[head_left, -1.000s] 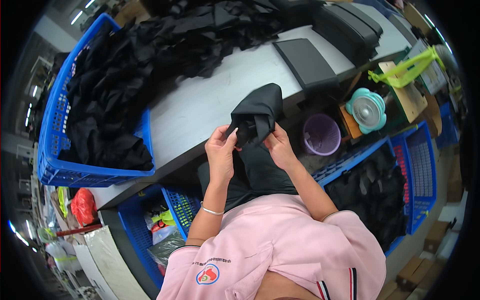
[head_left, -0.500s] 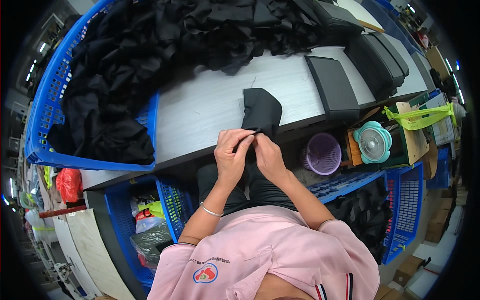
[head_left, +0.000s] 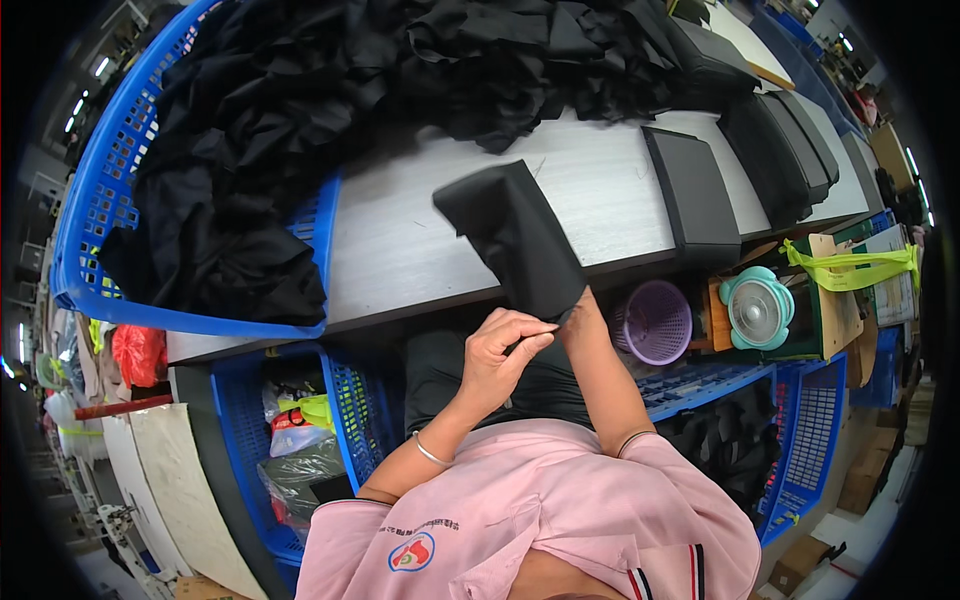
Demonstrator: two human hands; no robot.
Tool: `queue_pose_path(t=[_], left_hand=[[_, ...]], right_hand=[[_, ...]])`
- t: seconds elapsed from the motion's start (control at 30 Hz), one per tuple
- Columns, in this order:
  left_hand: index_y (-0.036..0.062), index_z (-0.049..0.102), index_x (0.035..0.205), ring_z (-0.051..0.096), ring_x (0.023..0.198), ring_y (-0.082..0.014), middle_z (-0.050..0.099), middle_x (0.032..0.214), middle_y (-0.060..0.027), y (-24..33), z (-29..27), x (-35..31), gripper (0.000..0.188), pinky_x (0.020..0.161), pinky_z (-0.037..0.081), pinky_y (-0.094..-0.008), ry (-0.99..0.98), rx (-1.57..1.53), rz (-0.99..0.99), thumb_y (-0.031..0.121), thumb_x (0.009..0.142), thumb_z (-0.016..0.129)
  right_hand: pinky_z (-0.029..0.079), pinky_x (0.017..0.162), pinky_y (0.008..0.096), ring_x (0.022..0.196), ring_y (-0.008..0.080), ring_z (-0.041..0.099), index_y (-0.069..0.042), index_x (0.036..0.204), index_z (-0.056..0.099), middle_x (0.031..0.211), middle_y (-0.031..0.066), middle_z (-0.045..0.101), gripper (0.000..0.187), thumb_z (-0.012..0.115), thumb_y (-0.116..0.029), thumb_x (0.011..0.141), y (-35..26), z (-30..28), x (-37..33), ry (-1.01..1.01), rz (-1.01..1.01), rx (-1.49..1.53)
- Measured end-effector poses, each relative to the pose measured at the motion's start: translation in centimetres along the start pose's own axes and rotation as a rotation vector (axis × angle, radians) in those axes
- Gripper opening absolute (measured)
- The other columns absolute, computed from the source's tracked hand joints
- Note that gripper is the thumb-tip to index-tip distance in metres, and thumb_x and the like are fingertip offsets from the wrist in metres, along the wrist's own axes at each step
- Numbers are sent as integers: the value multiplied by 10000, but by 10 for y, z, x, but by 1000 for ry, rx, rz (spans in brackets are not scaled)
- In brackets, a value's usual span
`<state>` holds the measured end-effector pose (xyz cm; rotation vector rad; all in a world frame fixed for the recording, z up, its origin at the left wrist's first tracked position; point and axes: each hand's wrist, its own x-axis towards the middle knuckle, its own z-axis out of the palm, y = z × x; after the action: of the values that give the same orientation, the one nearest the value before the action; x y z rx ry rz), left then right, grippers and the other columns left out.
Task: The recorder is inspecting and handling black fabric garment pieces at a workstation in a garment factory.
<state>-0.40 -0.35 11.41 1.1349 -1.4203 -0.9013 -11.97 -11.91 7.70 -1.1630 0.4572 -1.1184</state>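
Note:
A black fabric piece [head_left: 520,240], shaped like a flat sleeve or pouch, reaches from the table's near edge up over the table top. My left hand [head_left: 500,350] is closed in a pinch on the piece's lower edge, thumb against forefinger. My right hand [head_left: 584,308] has gone into or under the cloth at its lower right corner. Only the wrist and the base of that hand show; the cloth hides the fingers. Beyond the piece lies a large heap of loose black fabric [head_left: 380,90], spilling out of a blue plastic basket [head_left: 190,322].
To the right on the grey table [head_left: 400,250] stand a flat black stack [head_left: 695,190] and thicker black stacks [head_left: 770,150]. Below the edge are a purple basket [head_left: 655,320], a turquoise fan [head_left: 758,310] and blue crates [head_left: 350,410] on both sides of my legs.
Both hands were pinching the cloth's near end together. Now my right hand is mostly covered by the cloth, which is spread longer and leans up to the left. The left pinches its edge.

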Motion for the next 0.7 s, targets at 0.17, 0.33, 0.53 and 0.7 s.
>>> queue_pose_path(t=[0.17, 0.33, 0.53, 0.7], left_hand=[[50, 752, 945, 615, 875, -175, 710, 888, -45, -14, 6, -26, 94, 815, 485, -305, -202, -199, -119, 101, 876, 715], [51, 755, 955, 610, 885, -179, 702, 883, -39, -20, 9, -29, 104, 825, 484, -312, -411, -146, -42, 117, 886, 712], [46, 719, 1059, 617, 934, -261, 678, 1040, -99, 5, 7, -19, 317, 818, 504, -352, -116, -78, 15, 187, 790, 808], [66, 683, 1080, 592, 955, -268, 663, 1045, -81, 17, 19, -8, 482, 838, 492, -364, -95, 77, 283, 190, 664, 892]], right_hand=[[471, 996, 280, 1154, 149, 584, -48, 1448, 444, 1354, 89, 567, 482, 560, -189, 1002, 9, 6, 26, 179, -22, 113], [489, 973, 280, 1152, 150, 580, -89, 1487, 398, 1397, 95, 534, 508, 548, -168, 1008, 20, 2, 52, 379, 71, 175], [446, 979, 256, 1118, 128, 577, -130, 1445, 436, 1351, 68, 554, 451, 519, -130, 1002, 28, -3, 58, 636, 464, -7], [449, 913, 248, 1006, 123, 598, -74, 1207, 615, 1098, 49, 651, 240, 493, -111, 1004, -14, 11, 50, 555, 554, -406]])
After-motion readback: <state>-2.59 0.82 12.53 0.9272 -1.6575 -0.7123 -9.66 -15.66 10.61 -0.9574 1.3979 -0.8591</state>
